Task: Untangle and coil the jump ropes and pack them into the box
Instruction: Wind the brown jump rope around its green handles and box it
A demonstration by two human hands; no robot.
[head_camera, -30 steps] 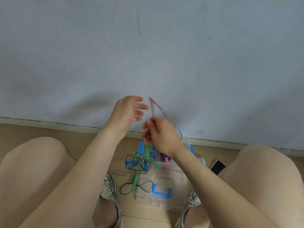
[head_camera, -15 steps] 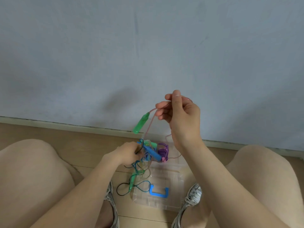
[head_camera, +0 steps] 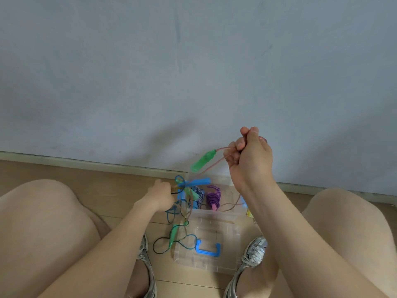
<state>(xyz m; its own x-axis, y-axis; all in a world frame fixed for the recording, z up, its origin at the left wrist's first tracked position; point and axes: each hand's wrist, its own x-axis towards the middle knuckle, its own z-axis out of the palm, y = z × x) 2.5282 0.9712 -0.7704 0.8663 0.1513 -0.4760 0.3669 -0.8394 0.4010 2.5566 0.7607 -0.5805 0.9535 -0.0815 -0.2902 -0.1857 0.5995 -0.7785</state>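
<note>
My right hand (head_camera: pixel 249 155) is raised in front of the wall and grips a thin pink rope (head_camera: pixel 214 163); a green handle (head_camera: pixel 203 160) dangles from it. Lower down, my left hand (head_camera: pixel 162 195) holds the tangled blue rope (head_camera: pixel 179 181) with a blue handle (head_camera: pixel 198 181) at the left edge of the clear box (head_camera: pixel 234 212). Inside the box lie a coiled purple rope (head_camera: pixel 213 197) and a blue-and-white braided rope (head_camera: pixel 199 193). Another green handle (head_camera: pixel 174 234) and dark rope loops (head_camera: pixel 160 247) trail on the floor.
The box's clear lid (head_camera: pixel 217 239) with a blue carry handle (head_camera: pixel 208 250) lies on the wooden floor in front of the box, between my two shoes (head_camera: pixel 252 251). My bare knees flank the area. A grey wall and skirting board stand close behind the box.
My right hand has lifted the pink rope up and to the right, raising the green handle. My left hand dropped from chest height to the tangle at the box.
</note>
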